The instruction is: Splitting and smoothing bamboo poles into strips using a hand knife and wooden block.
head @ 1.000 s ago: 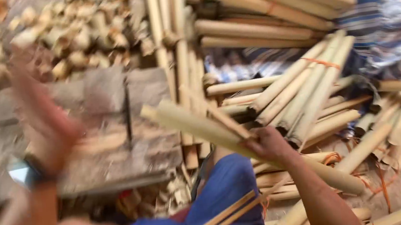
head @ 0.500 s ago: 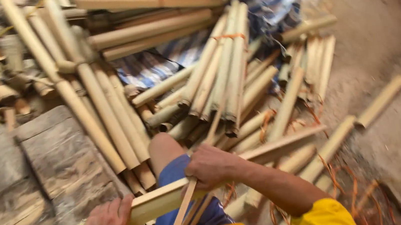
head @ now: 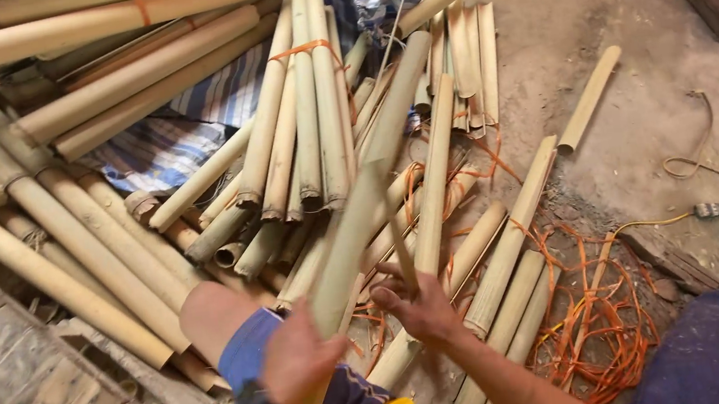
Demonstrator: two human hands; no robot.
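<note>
Left hand [head: 298, 361] grasping long pale split bamboo stave [head: 361, 229] at lower end — stave rising upright over knee. Right hand [head: 421, 305] pinching thin bamboo sliver [head: 402, 251] beside it — bundled bamboo poles [head: 305, 100] lying behind.

Pale tan bamboo poles [head: 312, 99] are lying over blue-striped cloth [head: 180, 132]; orange ties [head: 590, 320] are showing near right.
</note>
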